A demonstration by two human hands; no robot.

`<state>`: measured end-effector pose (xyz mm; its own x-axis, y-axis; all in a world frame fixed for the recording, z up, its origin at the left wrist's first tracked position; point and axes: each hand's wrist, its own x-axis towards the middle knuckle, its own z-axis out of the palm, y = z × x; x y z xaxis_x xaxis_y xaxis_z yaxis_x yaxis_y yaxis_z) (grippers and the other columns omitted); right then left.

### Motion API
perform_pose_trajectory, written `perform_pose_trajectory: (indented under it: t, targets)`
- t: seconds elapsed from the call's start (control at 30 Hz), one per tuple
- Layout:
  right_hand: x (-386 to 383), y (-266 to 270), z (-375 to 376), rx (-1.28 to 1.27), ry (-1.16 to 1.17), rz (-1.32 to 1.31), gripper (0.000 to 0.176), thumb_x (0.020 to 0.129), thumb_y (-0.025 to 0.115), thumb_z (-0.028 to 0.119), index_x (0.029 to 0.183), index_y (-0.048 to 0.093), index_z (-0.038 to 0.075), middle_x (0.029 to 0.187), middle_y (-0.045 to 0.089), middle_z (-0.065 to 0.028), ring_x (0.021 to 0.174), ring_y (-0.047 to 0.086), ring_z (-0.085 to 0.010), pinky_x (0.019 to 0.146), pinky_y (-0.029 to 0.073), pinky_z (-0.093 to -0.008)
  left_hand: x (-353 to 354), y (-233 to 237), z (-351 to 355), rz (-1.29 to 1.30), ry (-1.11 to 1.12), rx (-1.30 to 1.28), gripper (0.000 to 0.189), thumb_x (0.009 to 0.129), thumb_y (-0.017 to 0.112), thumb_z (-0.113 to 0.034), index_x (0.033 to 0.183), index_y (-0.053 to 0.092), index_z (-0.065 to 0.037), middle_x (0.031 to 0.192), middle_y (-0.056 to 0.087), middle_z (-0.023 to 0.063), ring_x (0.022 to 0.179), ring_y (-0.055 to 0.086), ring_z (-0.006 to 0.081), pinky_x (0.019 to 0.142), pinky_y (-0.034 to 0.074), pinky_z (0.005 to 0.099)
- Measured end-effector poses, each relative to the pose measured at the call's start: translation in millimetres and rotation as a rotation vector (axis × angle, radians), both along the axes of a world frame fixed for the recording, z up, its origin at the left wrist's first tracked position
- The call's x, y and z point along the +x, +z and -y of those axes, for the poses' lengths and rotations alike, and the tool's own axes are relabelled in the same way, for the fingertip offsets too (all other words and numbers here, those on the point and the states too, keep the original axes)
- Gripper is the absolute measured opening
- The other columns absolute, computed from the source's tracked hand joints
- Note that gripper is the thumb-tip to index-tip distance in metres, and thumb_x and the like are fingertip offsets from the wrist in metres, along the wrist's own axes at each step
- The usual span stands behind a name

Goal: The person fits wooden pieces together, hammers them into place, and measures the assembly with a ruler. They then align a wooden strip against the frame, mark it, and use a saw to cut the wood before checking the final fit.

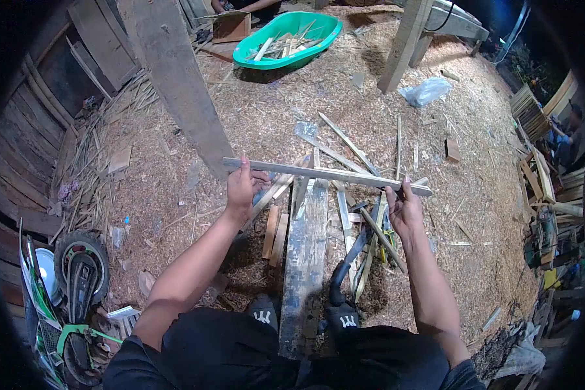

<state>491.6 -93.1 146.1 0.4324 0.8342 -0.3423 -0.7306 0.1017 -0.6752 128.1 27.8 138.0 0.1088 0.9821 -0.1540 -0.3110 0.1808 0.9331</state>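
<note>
A long thin wooden strip [325,173] is held up roughly level, its right end slightly lower. My left hand [242,188] grips it near its left end, and my right hand [404,201] pinches it near its right end. Below the strip, a worn wooden beam [305,260] runs away from me between my feet. Two short wooden pieces [275,235] lie to the left of the beam. On its right are several wood strips, a hand saw [344,211] with a dark handle and a dark curved tool handle [338,283].
A green tub [337,29] of wood scraps stands at the back. Wooden posts [182,84] rise at left and right [406,45]. A plastic bag [426,91] lies on the shavings. A small green bike [81,273] is at left. Other people [569,133] sit at right and at the back.
</note>
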Motion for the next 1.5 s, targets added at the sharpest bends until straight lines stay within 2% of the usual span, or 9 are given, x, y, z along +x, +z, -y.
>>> perform_pose_trajectory:
  t: [0.63, 0.93, 1.17, 1.33, 1.5]
  targets:
    - [-4, 9, 1, -0.048, -0.008, -0.023, 0.029, 0.099, 0.06, 0.025, 0.106, 0.052, -0.002, 0.095, 0.064, -0.0153, 0.077, 0.069, -0.0231, 0.066, 0.063, -0.0254, -1, 1, 1, 0.006, -0.011, -0.003, 0.057, 0.104, 0.038, -0.05, 0.094, 0.059, 0.002, 0.075, 0.065, 0.0097, 0.067, 0.065, 0.0153, 0.062, 0.055, 0.0267]
    - [-1, 8, -1, -0.025, 0.016, -0.053, 0.022, 0.099, 0.058, 0.019, 0.103, 0.055, -0.003, 0.094, 0.064, -0.0155, 0.079, 0.069, -0.0248, 0.071, 0.064, -0.0282, -5, 5, 0, 0.004, -0.046, 0.0, 0.056, 0.104, 0.039, -0.048, 0.095, 0.058, 0.003, 0.078, 0.065, 0.0115, 0.069, 0.065, 0.016, 0.062, 0.055, 0.0268]
    - [5, 9, 0, 0.042, -0.008, -0.022, 0.018, 0.096, 0.062, 0.014, 0.099, 0.058, -0.003, 0.096, 0.063, -0.0142, 0.087, 0.068, -0.0276, 0.075, 0.064, -0.0321, -7, 13, -4, 0.027, -0.067, -0.048, 0.057, 0.104, 0.037, -0.05, 0.099, 0.058, 0.004, 0.08, 0.065, 0.0126, 0.071, 0.065, 0.0166, 0.063, 0.054, 0.0271]
    - [1, 10, 4, 0.116, 0.105, 0.024, 0.025, 0.099, 0.056, 0.017, 0.106, 0.058, -0.007, 0.109, 0.065, -0.0185, 0.093, 0.068, -0.0276, 0.081, 0.062, -0.0332, -7, 18, -3, 0.043, -0.049, -0.123, 0.059, 0.103, 0.038, -0.054, 0.11, 0.057, 0.002, 0.084, 0.066, 0.01, 0.071, 0.065, 0.0146, 0.062, 0.054, 0.0263]
    - [8, 1, 4, 0.107, 0.165, -0.004, 0.031, 0.101, 0.053, 0.018, 0.115, 0.056, -0.009, 0.114, 0.065, -0.021, 0.093, 0.069, -0.0266, 0.083, 0.061, -0.0334, -11, 6, -7, -0.019, -0.076, -0.143, 0.055, 0.102, 0.043, -0.052, 0.112, 0.057, 0.0, 0.084, 0.067, 0.0084, 0.071, 0.067, 0.0144, 0.059, 0.055, 0.0256]
